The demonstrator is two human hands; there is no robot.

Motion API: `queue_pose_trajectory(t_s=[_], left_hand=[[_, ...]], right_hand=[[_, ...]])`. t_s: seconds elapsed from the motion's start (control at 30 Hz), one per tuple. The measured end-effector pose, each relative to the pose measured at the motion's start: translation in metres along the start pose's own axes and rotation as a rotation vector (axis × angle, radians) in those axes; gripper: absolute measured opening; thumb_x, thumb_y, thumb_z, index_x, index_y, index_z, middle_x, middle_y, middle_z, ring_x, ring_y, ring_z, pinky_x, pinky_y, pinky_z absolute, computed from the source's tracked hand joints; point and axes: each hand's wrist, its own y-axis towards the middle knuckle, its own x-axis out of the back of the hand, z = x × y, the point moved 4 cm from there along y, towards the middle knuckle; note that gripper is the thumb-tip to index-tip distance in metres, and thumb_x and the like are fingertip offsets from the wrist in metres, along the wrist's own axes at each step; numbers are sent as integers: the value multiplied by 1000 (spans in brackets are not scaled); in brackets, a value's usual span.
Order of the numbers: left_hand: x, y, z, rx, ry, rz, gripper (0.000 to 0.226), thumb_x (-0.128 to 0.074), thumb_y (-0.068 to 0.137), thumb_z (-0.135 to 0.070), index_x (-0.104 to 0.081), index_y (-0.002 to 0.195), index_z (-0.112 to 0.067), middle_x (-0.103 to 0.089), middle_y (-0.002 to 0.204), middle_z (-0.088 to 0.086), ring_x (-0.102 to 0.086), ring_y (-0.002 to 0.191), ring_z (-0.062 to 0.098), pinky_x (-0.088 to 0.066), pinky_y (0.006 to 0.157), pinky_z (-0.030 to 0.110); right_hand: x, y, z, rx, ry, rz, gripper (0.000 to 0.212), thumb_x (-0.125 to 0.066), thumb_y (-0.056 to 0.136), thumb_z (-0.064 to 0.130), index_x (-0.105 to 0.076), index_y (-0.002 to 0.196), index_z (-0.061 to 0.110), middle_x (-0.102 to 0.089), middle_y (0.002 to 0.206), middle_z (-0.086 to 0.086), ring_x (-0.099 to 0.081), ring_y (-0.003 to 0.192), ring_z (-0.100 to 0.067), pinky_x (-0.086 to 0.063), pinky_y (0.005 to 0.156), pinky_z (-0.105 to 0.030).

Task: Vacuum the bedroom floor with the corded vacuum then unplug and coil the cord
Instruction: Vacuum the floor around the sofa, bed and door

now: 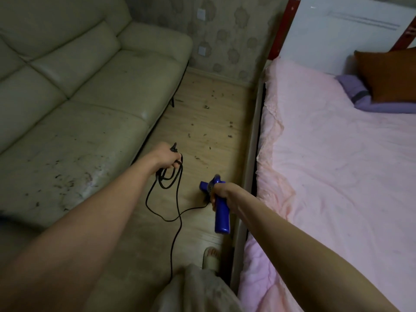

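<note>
Head view, sofa [78,91], bed [337,154] flanking debris-strewn floor [202,122]

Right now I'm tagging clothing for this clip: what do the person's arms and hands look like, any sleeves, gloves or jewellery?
Both forearms are bare: no sleeve shows on either within the picture. The left hand and right hand wear no gloves, and no watch, bracelet or ring is visible on either, though the fingers are mostly hidden. Lower down, light loose trousers and a pale open-toed slipper show.

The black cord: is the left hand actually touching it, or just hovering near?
Touching. The head view shows the left hand with fingers curled round loops of the black cord, which hang below the fist.
</note>
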Motion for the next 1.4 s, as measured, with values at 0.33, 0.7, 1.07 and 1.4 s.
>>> queue_pose_trajectory(t_s=[0.33, 0.7, 1.07, 1.4], left_hand=[[3, -40, 16, -69, -12, 36, 21, -51, 97, -16, -59, 79, -13, -60, 68, 1, -46, 50, 6, -37, 50, 17], [12, 11, 30, 22, -51, 4, 19, -52, 96, -15, -61, 80, -8, -59, 64, 2, -46, 51, 9, -38, 53, 21], [21, 126, 1, 153, -118, -51, 15, -58, 93, -18, -64, 81, -10, -59, 64, 0, -45, 53, 9, -37, 54, 22], [8, 179, -19, 194, -106, -61, 20, -58, 93, -14, -60, 73, -13, -58, 65, -1, -47, 52, 6, -37, 50, 18]], right_hand=[[-35, -27, -29, -12, -107, 20, 52, -58, 88, 1, -39, 136, 2, -56, 78, -10, -53, 54, -14, -45, 39, -23], [-15, 34, -1, 31, -99, -91, 26, -57, 85, -3, -49, 109, 2, -59, 81, -13, -57, 59, -20, -50, 50, -29], [29, 131, 92, 22, -158, -91, 25, -58, 87, 1, -47, 109, 2, -59, 78, -12, -57, 61, -19, -49, 51, -29], [52, 181, 150, 42, -183, -81, 33, -58, 87, 2, -50, 119, 1, -59, 78, -12, -57, 59, -20, -47, 46, -29]])
